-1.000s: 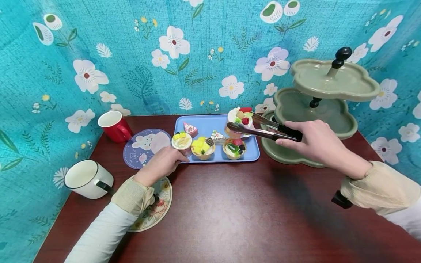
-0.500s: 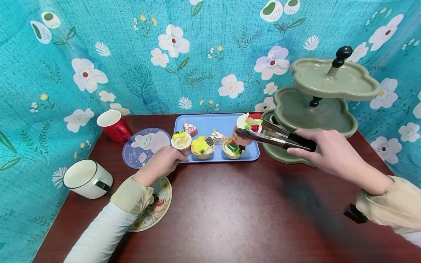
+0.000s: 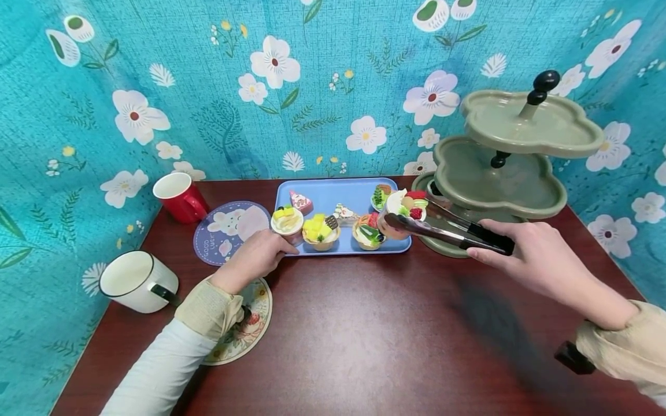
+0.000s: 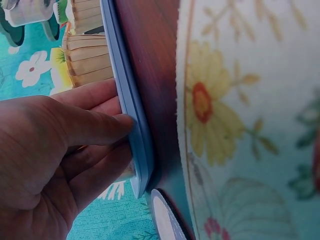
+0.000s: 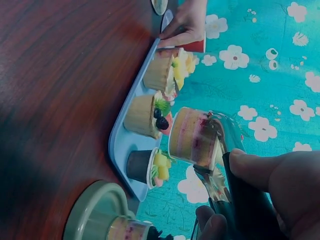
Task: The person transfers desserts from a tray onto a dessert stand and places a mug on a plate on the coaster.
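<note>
My right hand holds black-handled metal tongs. Between the tongs' tips is a clear dessert cup with layered cake, cream and fruit on top, raised above the right end of the blue tray. At the tray's front left corner my left hand pinches the rim; its thumb presses the rim in the left wrist view. On the tray are a mango tart, a fruit tart, a cream cup, cake slices and a dark cup with fruit.
A green tiered stand stands at the right; another layered dessert cup is on its lowest tier. At the left are a red mug, a white mug, a purple bunny mat and a floral round mat.
My right hand, with the tongs and the dessert cup, has moved right and toward the front. The fruit-topped cup behind it on the tray now shows. My left hand stays at the tray.
</note>
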Demonstrator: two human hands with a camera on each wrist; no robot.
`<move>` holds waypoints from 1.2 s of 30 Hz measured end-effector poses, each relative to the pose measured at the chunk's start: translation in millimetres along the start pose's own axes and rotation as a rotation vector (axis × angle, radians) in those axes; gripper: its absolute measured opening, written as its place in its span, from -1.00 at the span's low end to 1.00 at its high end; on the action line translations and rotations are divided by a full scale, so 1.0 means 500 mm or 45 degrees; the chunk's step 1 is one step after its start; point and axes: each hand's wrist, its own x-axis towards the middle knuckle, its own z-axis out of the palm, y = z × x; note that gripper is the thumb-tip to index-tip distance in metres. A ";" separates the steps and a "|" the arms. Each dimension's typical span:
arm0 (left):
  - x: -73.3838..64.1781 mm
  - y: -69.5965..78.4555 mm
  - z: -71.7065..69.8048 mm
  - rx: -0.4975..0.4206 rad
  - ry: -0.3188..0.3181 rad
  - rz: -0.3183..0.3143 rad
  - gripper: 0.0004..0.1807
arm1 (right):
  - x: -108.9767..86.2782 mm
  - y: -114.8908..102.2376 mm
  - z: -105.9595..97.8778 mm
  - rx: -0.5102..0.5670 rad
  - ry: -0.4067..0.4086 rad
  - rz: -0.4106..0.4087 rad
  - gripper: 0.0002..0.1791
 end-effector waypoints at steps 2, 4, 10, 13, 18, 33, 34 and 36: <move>0.000 0.000 -0.001 -0.003 0.004 -0.002 -0.74 | -0.005 0.003 0.001 -0.001 -0.003 0.014 -0.32; -0.001 -0.001 -0.002 -0.008 0.008 -0.009 -0.75 | -0.010 0.005 0.000 0.002 -0.011 0.032 -0.32; -0.002 -0.003 -0.004 0.006 0.029 0.021 -0.69 | -0.022 0.014 -0.001 -0.005 -0.034 0.085 -0.34; -0.002 -0.003 -0.004 0.007 0.033 0.027 -0.68 | -0.028 0.023 0.000 -0.025 -0.044 0.088 -0.31; -0.001 -0.002 -0.002 0.006 0.034 0.019 -0.67 | -0.035 0.036 0.005 -0.031 -0.064 0.136 -0.26; 0.002 0.000 -0.001 0.002 0.024 0.021 -0.69 | -0.045 0.063 0.015 -0.048 -0.074 0.192 -0.24; 0.002 0.000 -0.002 -0.002 0.021 0.018 -0.69 | -0.045 0.065 0.016 -0.048 -0.077 0.198 -0.23; 0.002 0.002 -0.003 -0.007 0.014 0.012 -0.70 | -0.044 0.071 0.018 -0.049 -0.087 0.212 -0.22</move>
